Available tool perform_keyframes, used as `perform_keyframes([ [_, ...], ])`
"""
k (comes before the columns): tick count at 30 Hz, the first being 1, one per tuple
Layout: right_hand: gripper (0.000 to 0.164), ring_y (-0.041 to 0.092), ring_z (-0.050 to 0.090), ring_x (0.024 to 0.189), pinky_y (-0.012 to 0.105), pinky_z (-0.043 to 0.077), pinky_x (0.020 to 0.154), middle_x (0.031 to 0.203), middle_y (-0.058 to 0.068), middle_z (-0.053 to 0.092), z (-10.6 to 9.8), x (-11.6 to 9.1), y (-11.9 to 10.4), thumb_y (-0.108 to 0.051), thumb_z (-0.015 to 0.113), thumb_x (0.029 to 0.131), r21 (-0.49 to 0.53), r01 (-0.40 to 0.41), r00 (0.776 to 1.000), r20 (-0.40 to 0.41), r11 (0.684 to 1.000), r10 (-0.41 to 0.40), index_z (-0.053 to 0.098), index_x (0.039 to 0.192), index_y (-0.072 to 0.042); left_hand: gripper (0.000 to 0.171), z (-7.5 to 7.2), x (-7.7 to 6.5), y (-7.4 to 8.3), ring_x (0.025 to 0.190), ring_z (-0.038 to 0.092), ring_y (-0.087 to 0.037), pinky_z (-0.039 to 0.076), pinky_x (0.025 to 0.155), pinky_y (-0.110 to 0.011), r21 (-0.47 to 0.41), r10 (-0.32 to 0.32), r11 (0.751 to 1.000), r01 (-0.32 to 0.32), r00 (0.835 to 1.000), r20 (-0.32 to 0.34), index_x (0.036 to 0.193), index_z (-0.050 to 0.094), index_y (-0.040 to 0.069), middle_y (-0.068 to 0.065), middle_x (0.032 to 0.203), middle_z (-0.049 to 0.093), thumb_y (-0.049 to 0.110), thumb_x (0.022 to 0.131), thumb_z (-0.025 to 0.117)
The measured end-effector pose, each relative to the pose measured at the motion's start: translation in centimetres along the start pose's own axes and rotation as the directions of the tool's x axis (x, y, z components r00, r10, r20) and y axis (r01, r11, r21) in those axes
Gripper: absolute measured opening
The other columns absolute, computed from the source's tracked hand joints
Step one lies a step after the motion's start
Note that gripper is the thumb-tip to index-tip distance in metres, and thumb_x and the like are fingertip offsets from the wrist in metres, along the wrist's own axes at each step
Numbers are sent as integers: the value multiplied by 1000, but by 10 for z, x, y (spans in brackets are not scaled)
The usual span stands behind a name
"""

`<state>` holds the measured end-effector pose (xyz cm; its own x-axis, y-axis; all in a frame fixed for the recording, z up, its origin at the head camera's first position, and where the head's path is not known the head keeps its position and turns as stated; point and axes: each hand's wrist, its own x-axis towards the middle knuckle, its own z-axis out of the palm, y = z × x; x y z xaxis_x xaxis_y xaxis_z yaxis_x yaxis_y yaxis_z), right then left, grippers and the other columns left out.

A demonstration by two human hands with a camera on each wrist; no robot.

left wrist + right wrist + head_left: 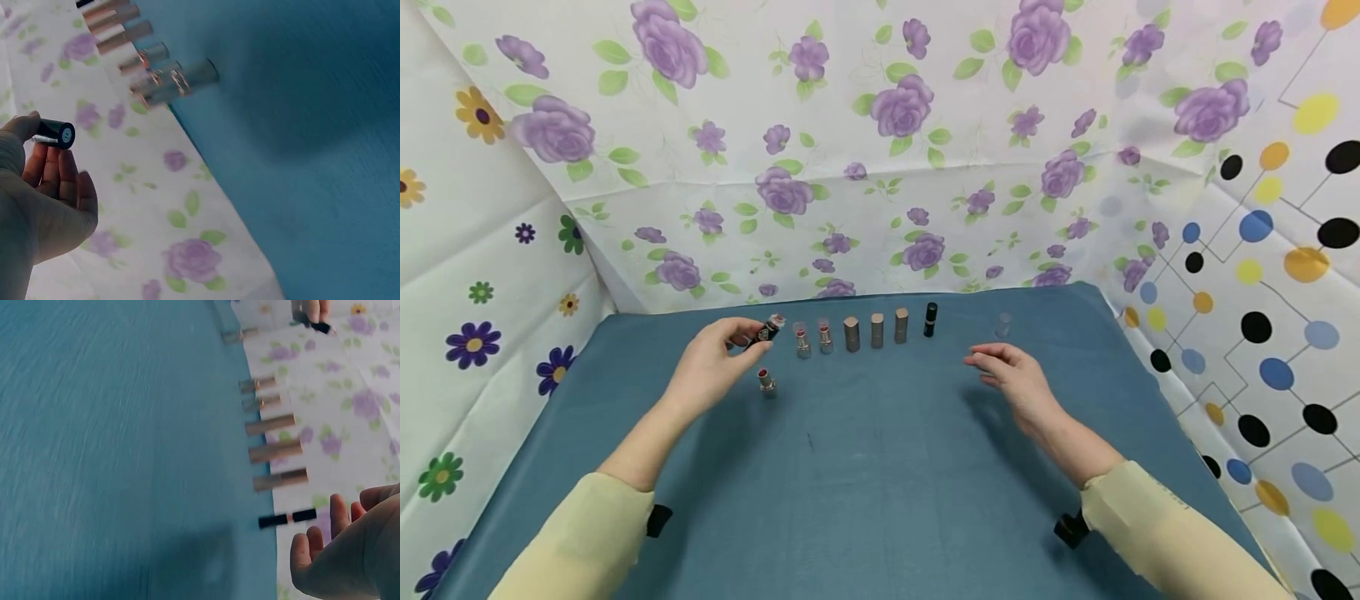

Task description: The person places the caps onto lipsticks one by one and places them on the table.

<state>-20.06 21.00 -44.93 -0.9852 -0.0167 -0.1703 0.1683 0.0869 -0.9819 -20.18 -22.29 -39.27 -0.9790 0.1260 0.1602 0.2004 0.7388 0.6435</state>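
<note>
My left hand (711,367) pinches a black lipstick (766,329) between thumb and fingers, held above the cloth at the left and tilted. In the left wrist view the round labelled base of that lipstick (65,134) faces the camera. Just in front of that hand an uncapped lipstick (767,383) with a red tip stands upright. My right hand (1018,379) hovers at the right with loosely bent fingers and holds nothing. Closest to it is a small clear cap (1003,325) standing on the cloth.
Along the back stands a row: two lipsticks with reddish tips (802,340), three bronze capped tubes (877,331) and a black lipstick tube (930,320). A blue-grey cloth (865,483) covers the table. Flowered and dotted sheets (850,242) hang behind and at both sides.
</note>
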Motion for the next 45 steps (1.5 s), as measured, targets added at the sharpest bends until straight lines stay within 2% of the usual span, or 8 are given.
perform_keyframes([
  [4, 38, 28, 53, 132, 50, 39, 113, 135, 15, 62, -15, 0, 7, -27, 63, 105, 0, 3, 1000, -13, 1000, -3, 59, 134, -3, 47, -3, 9, -13, 107, 58, -31, 50, 89, -51, -55, -62, 997, 62, 998, 16, 136, 59, 4, -14, 121, 62, 36, 103, 65],
  [10, 40, 31, 52, 133, 50, 38, 114, 135, 19, 61, -27, -3, 13, -25, 61, 106, 4, 13, 1000, -16, 1000, -13, 58, 136, 0, 58, 3, 21, -28, 110, 57, -31, 50, 88, -49, -78, -93, 992, 96, 995, 45, 146, 52, 4, -16, 128, 59, 44, 104, 60],
  [19, 42, 32, 51, 133, 51, 37, 114, 134, 20, 62, -33, -6, 18, -25, 61, 106, -8, 2, 1000, -28, 1000, -2, 56, 137, 4, 50, 13, 39, -46, 122, 55, -38, 48, 96, -57, -64, -139, 987, 149, 981, 133, 140, 53, 2, -21, 131, 59, 35, 104, 63],
  [24, 44, 31, 51, 133, 51, 38, 114, 131, 18, 65, -34, -7, 20, -24, 60, 106, -10, -8, 999, -31, 1000, 7, 54, 139, 5, 43, 22, 46, -55, 120, 56, -39, 47, 95, -56, -39, -155, 986, 164, 973, 172, 135, 54, 1, -21, 128, 60, 30, 104, 63],
  [33, 44, 32, 51, 134, 51, 38, 113, 132, 18, 64, -34, -7, 24, -24, 60, 106, -15, -15, 999, -33, 1000, 15, 54, 139, 6, 42, 39, 52, -64, 120, 56, -42, 48, 94, -56, -16, -172, 984, 178, 966, 195, 134, 54, -4, -25, 128, 59, 25, 104, 63],
  [41, 45, 32, 51, 133, 52, 38, 113, 134, 21, 62, -33, -9, 25, -24, 61, 106, -11, -14, 999, -31, 1000, 14, 54, 138, 6, 51, 49, 54, -69, 123, 53, -44, 47, 96, -57, 38, -195, 981, 191, 961, 195, 143, 47, -7, -29, 133, 56, 25, 105, 60],
  [45, 45, 32, 51, 133, 52, 38, 113, 134, 21, 62, -35, -9, 26, -24, 61, 106, -13, -14, 999, -34, 1000, 14, 54, 138, 6, 56, 50, 54, -72, 124, 53, -44, 47, 97, -57, 21, -186, 982, 185, 961, 205, 146, 44, -8, -29, 134, 55, 24, 104, 62],
])
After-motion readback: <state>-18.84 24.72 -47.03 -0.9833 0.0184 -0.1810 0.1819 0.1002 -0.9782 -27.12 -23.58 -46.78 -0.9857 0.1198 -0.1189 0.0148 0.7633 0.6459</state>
